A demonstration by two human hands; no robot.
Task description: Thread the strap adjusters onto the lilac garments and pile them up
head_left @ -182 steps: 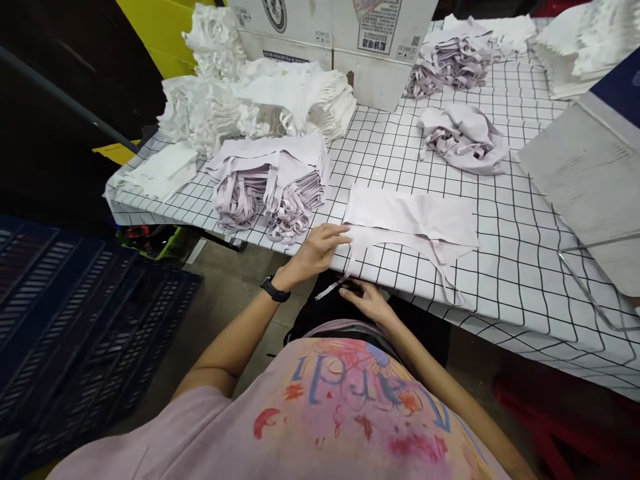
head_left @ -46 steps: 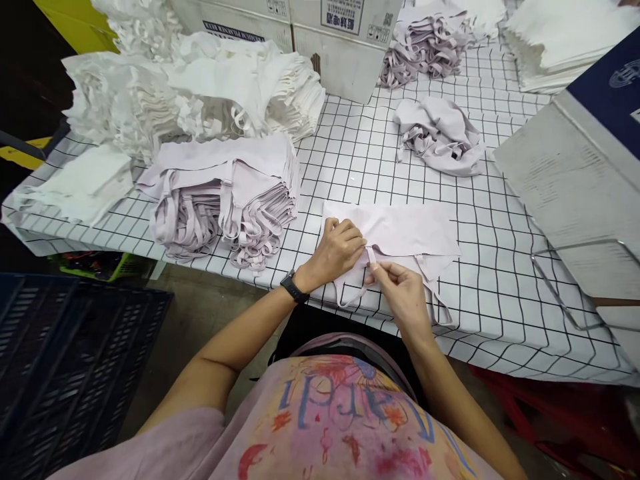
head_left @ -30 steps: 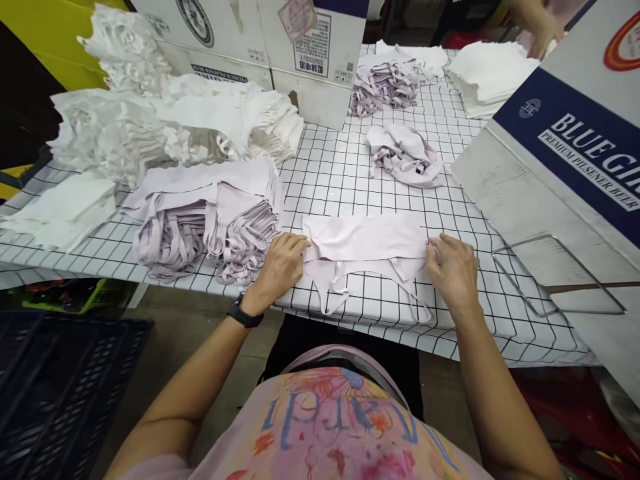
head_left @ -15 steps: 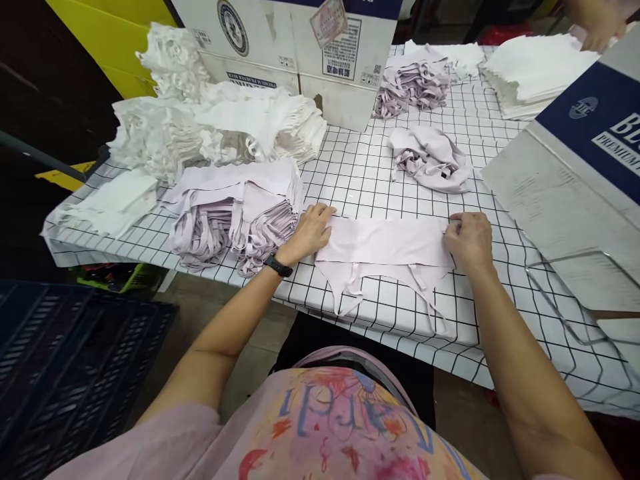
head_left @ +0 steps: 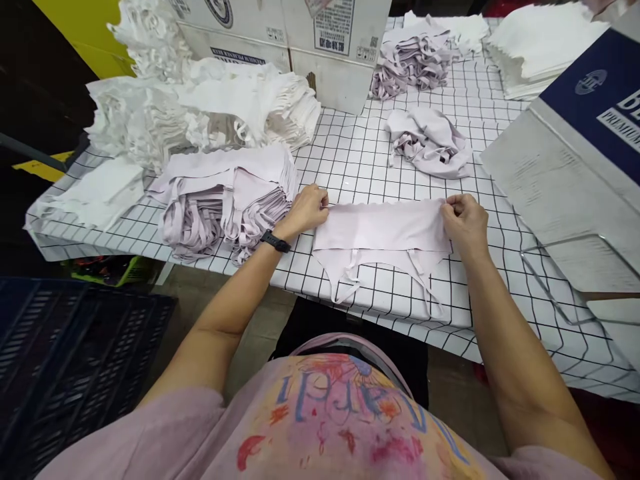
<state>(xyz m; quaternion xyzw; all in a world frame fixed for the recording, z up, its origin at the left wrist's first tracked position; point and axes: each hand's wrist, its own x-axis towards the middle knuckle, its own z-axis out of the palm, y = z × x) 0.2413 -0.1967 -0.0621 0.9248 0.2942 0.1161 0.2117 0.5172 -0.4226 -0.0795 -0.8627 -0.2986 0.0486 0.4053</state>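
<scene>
Surface: white table [head_left: 380, 147] covering with a black grid, seen from above; the landmark is the pale lilac garment [head_left: 383, 230] lying flat near the table's front edge
Garment: smooth lilac fabric spread as a wide band, upper edge faintly scalloped; narrow straps hang from its lower edge, some reaching over the table's rim
Left hand [head_left: 307, 208]: fingers curled, pinching the garment's left end; a black wristband [head_left: 275, 241] on the wrist
Right hand [head_left: 463, 217]: fingers curled, pinching the garment's right end
Left of garment: tall lilac stack [head_left: 225, 193] of like pieces, straps spilling forward, just beside the left hand
Beyond the stack: heaps of white pieces [head_left: 200, 107]
Behind garment: loose lilac heap [head_left: 430, 140], apart from it; farther back a second lilac pile [head_left: 410, 63]
Far behind garment: cardboard cartons [head_left: 310, 47] with printed labels and a code square, text too small to read
Right of garment: blue-and-white box [head_left: 590, 127] lying tilted; round logo and the letters "PREMIU" legible, the rest cut off
Below garment: person's shirt [head_left: 340, 407] with painted lettering, upside down to the camera
</scene>
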